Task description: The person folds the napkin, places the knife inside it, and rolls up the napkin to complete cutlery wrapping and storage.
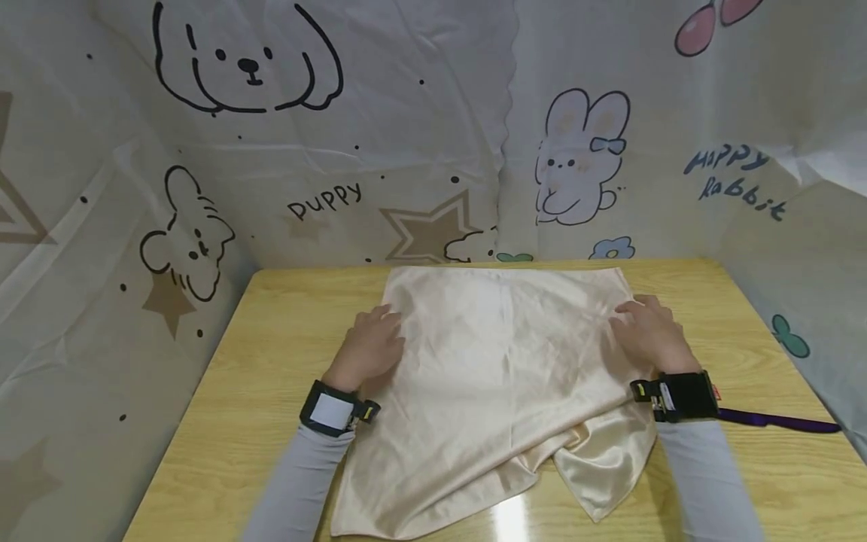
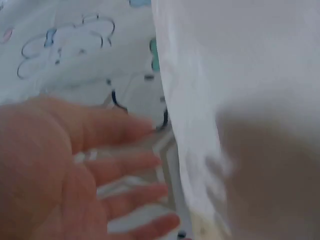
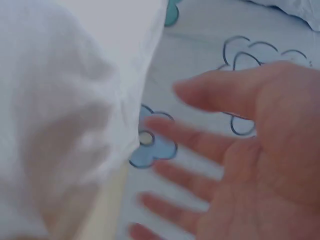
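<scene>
A shiny cream satin cloth lies spread over the wooden table, its far edge fairly straight and its near right part folded and rumpled. My left hand is at the cloth's left edge, and in the left wrist view its fingers are spread beside the fabric with nothing between them. At the opposite side, my right hand overlaps the cloth's right edge in the head view. The right wrist view shows its fingers loosely extended next to the fabric, holding nothing.
A dark purple knife-shaped tool lies on the table to the right, partly hidden behind the right wrist strap. Printed fabric walls with cartoon animals enclose the table at the back and sides.
</scene>
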Available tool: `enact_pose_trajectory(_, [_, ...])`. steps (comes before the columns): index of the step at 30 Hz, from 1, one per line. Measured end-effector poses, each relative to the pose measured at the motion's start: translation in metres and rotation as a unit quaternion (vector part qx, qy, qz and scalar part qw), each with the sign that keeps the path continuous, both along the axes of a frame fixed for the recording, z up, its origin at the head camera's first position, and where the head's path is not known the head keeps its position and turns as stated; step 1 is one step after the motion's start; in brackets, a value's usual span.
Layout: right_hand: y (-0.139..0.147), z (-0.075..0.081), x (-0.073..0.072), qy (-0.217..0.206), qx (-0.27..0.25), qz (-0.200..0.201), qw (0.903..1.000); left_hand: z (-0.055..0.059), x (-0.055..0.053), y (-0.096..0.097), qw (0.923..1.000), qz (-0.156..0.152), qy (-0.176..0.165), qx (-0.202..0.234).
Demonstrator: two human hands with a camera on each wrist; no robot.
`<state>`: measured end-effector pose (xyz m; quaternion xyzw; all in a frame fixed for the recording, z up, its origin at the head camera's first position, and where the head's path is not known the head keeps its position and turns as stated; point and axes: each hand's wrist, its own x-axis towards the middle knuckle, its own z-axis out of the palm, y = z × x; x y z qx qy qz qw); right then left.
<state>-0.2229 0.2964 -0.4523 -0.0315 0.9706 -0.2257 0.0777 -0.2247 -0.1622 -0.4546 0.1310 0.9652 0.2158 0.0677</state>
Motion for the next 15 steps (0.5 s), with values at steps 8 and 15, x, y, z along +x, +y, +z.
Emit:
enact_pose_trajectory(8, [-0.019, -0.019, -0.009, 0.004, 0.005, 0.092, 0.9957, -0.003, 0.013, 0.014, 0.9951, -0.062, -0.047, -0.061])
enact_pose_trajectory(15, [-0.021, -0.041, -0.018, 0.040, -0.006, 0.106, 0.9936, -0.001, 0.020, 0.014, 0.9954, -0.037, -0.027, -0.084])
